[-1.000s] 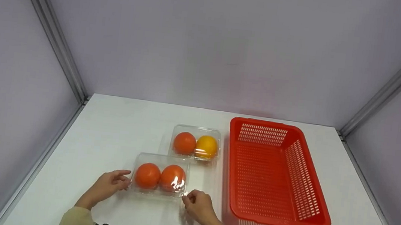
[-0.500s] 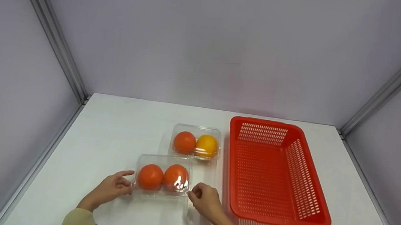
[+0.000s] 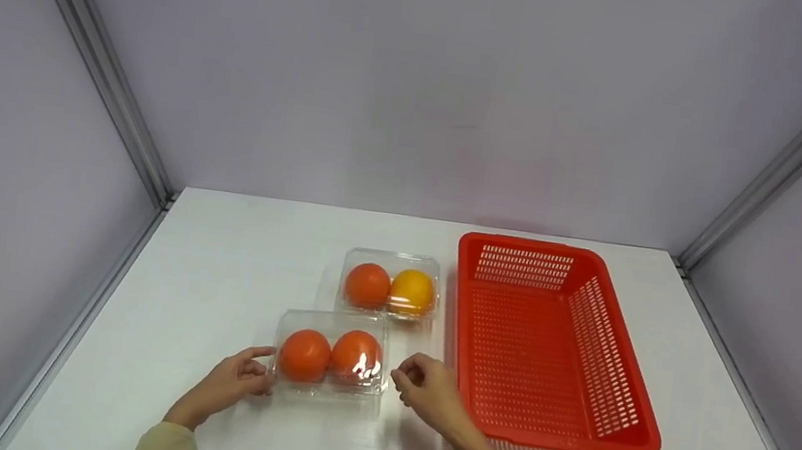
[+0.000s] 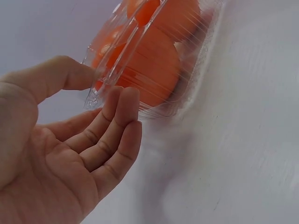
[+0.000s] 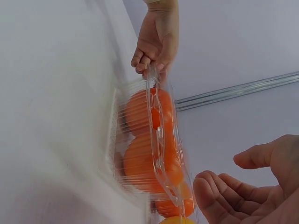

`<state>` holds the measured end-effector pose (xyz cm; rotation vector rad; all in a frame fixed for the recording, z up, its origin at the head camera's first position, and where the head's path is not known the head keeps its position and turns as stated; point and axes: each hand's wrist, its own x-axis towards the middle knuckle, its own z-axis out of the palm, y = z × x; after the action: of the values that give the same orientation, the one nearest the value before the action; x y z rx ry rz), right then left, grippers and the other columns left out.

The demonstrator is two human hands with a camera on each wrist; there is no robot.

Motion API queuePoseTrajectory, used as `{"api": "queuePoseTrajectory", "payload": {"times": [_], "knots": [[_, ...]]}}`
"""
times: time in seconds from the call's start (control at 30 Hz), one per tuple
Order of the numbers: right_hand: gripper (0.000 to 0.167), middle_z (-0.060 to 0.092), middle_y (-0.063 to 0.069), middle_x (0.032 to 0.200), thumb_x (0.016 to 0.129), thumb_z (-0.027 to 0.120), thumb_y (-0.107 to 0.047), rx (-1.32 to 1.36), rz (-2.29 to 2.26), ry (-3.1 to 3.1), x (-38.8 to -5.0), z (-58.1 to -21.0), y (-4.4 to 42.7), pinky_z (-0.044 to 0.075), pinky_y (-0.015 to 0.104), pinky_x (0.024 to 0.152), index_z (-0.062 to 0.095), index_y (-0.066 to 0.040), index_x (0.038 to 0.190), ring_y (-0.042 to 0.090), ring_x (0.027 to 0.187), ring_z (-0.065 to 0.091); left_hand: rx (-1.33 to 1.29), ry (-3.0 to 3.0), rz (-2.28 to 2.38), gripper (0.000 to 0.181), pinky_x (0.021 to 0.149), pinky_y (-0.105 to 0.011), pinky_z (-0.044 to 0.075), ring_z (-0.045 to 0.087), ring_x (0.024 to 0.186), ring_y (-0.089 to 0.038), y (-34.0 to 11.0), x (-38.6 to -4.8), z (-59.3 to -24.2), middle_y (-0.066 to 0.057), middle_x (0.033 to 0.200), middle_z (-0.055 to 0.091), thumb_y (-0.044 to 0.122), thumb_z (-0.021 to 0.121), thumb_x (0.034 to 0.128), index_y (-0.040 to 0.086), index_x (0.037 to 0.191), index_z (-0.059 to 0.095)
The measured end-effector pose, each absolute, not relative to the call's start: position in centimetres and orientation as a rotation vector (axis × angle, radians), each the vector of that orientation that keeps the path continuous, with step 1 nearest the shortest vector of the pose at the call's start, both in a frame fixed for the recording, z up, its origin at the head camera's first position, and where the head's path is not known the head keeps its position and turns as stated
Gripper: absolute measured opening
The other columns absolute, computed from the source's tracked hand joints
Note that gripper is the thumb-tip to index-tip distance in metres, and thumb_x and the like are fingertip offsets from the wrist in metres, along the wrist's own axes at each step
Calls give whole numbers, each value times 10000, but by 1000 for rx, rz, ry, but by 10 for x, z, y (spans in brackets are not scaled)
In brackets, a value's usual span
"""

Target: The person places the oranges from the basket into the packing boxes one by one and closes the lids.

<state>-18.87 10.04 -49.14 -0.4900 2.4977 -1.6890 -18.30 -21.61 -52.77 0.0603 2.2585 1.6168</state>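
Observation:
A clear plastic clamshell box (image 3: 334,318) with two orange round fruits (image 3: 304,356) sits near the middle front of the table in the head view. My left hand (image 3: 231,387) is at its left end; in the left wrist view the thumb and fingers (image 4: 127,105) lie either side of the rim, pinching it. Just off the right end is my right hand (image 3: 433,397), fingers loosely bent and holding nothing. Behind stands a second clear box (image 3: 397,258) with one orange fruit (image 3: 368,285) and one yellow fruit (image 3: 412,292).
A large red plastic basket (image 3: 460,337) with slotted sides stands to the right, close to the right hand. Both boxes and the basket are on a white table (image 3: 239,252). Grey walls (image 3: 424,92) close off the back and sides.
The near box has shifted slightly to the right, and the left hand has moved with it. The right hand has drawn away from the box's right end, up and to the right.

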Motion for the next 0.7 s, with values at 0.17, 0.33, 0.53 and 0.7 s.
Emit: {"api": "queuePoseTrajectory", "payload": {"times": [0.17, 0.33, 0.53, 0.7], "knots": [[84, 572, 38, 683, 853, 602, -57, -574, -1617, 2513, -194, -495, 107, 471, 174, 499, 589, 16, 812, 51, 566, 522, 72, 2243, 1645, 591, 789, -366, 522, 630, 830, -229, -216, -186, -537, -163, 927, 631, 175, 576, 889, -75, 1355, 311], [86, 601, 44, 713, 858, 609, -79, -678, -1567, 2547, -197, -493, 113, 493, 191, 529, 598, -1, 823, 90, 610, 569, 71, 2246, 1645, 589, 759, -326, 528, 627, 796, -192, -212, -188, -542, -168, 896, 647, 183, 575, 884, -59, 1357, 321], [58, 621, 92, 728, 850, 601, -24, -653, -1594, 2567, -199, -485, 119, 501, 188, 536, 604, 33, 846, 128, 604, 586, 76, 2226, 1661, 569, 740, -333, 534, 629, 768, -197, -207, -190, -543, -120, 814, 644, 150, 560, 879, -42, 1361, 325], [51, 614, 178, 737, 843, 574, 33, -605, -1614, 2559, -193, -464, 122, 501, 197, 539, 591, 82, 845, 183, 598, 581, 68, 2212, 1680, 546, 735, -344, 537, 639, 766, -209, -204, -191, -546, -120, 818, 648, 163, 569, 886, -42, 1341, 348]]}}
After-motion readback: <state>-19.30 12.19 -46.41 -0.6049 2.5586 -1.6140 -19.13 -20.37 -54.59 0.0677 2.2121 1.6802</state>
